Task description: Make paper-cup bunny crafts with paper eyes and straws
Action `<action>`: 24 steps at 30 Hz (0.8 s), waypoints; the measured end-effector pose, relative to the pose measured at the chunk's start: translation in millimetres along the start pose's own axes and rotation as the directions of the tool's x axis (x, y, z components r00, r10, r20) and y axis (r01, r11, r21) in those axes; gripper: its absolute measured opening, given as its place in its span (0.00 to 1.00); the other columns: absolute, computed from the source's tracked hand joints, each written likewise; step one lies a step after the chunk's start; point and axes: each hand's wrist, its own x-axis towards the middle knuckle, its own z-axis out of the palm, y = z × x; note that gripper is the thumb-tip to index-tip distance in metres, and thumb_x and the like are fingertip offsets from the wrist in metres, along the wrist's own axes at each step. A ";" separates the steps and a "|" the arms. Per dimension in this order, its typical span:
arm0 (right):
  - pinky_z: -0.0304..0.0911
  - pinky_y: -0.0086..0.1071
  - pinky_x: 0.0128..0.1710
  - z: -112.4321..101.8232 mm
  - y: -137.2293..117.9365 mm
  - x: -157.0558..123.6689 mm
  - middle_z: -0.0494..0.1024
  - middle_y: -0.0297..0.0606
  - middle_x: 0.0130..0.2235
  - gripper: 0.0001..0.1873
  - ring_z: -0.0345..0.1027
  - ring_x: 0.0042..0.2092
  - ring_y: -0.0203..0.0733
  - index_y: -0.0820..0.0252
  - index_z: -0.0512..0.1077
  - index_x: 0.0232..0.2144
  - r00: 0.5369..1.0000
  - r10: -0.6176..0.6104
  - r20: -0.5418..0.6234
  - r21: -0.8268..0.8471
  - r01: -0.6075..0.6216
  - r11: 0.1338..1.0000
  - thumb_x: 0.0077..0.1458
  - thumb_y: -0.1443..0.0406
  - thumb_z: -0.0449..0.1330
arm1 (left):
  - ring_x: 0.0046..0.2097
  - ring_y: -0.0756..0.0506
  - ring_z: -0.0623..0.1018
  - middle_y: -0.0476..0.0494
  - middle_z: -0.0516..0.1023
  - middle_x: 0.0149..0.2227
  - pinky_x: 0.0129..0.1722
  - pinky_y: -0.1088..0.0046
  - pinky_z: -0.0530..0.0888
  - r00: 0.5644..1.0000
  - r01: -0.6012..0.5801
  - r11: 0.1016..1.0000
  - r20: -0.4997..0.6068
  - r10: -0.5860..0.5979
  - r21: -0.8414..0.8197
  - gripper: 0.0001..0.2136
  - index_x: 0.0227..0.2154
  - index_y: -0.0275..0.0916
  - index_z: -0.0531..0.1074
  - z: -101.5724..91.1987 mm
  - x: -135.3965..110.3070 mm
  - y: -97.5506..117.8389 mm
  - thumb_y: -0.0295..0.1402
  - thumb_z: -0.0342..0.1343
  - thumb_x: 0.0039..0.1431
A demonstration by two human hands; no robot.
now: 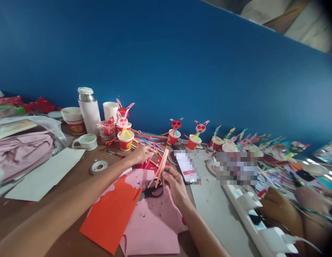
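My left hand (143,154) is closed with its fingertips on a pink pipe cleaner (149,160), near a pile of coloured pipe cleaners (155,137). My right hand (174,182) pinches a small bunch of orange and white pipe cleaners (162,166), which stands tilted just right of my left hand. Under the bunch lie black scissor handles (157,192), with the blades hidden. Below my hands, an orange-red sheet (112,210) overlaps pink paper (152,228) with cut edges.
Paper cups with animal-faced figures, one a red cup (125,142), line the blue wall. A tape roll (99,166), white mug (87,142) and thermos (89,112) stand left. A phone (186,166) and power strip (243,207) lie right, near another person's hand (280,205).
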 end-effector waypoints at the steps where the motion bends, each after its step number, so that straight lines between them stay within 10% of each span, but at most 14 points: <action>1: 0.55 0.25 0.24 1.8 0.8 -0.3 0.70 0.30 0.24 0.08 0.59 0.23 0.31 0.61 0.70 0.34 1.000 0.007 0.003 -0.001 -0.007 1.000 0.53 0.63 0.56 | 0.19 0.50 0.69 0.52 0.70 0.17 0.20 0.77 0.62 1.000 -0.024 1.000 -0.020 0.024 0.005 0.13 0.38 0.35 0.73 -0.5 -1.4 3.4 0.35 0.53 0.51; 8: 0.54 0.24 0.23 18.8 13.3 -7.4 0.69 0.29 0.24 0.06 0.59 0.22 0.30 0.61 0.72 0.31 0.984 0.099 0.148 -0.113 -0.083 0.990 0.50 0.66 0.57 | 0.22 0.49 0.69 0.48 0.70 0.20 0.22 0.76 0.65 0.995 -0.046 0.996 0.088 0.052 -0.073 0.23 0.30 0.33 0.72 1.2 -74.6 -6.5 0.48 0.40 0.61; 24: 0.54 0.26 0.28 41.3 4.9 -32.2 0.70 0.31 0.25 0.14 0.58 0.25 0.29 0.63 0.73 0.28 0.836 0.322 0.444 -0.084 -0.319 0.944 0.50 0.56 0.63 | 0.23 0.53 0.67 0.51 0.69 0.20 0.25 0.78 0.65 0.955 0.296 0.712 0.180 -0.236 -0.637 0.14 0.24 0.34 0.70 0.1 -148.2 -24.1 0.41 0.63 0.45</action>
